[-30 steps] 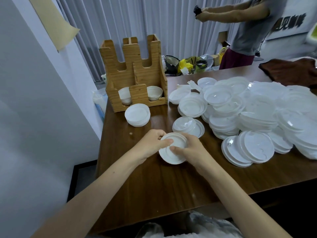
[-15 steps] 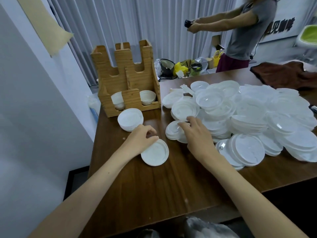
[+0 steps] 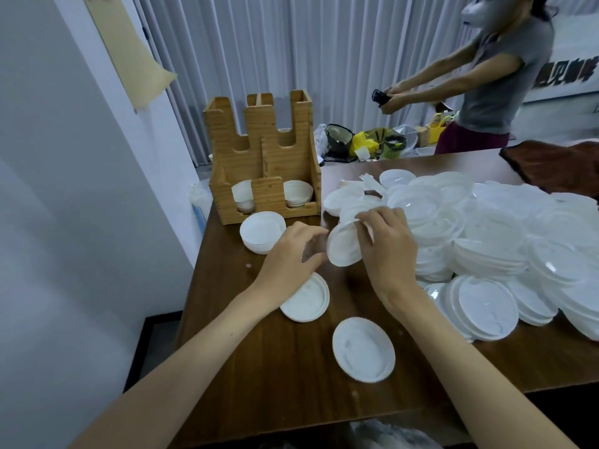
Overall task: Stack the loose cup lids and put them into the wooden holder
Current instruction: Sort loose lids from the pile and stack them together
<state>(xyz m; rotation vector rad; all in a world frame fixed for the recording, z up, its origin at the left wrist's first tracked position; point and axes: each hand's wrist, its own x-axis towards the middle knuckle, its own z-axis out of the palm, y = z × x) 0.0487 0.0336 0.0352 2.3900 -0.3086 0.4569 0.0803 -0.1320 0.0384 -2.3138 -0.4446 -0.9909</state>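
Wooden holder point(image 3: 262, 157) stands at the table's point(image 3: 259, 367) far left corner, with lids in both low front slots. A short stack point(image 3: 262, 232) of lids sits just in front of it.

Left hand point(image 3: 291, 254): fingers arched and spread, gripping nothing, tips just beside the held lid point(image 3: 343, 249). Cannot tell if the thumb touches it. A flat lid point(image 3: 308, 303) lies partly under this wrist.

Held lid is tilted on edge, off the table, between the two hands.

Right hand point(image 3: 389, 247): thumb and fingers pinch the held lid's upper rim.

Near lid point(image 3: 363, 350) lies alone, flat, toward the front edge.

Big pile of lids point(image 3: 486, 228) covers the table's right side. A brown cloth point(image 3: 557, 166) lies behind it. A second person point(image 3: 496, 79) stands beyond, arms stretched out.
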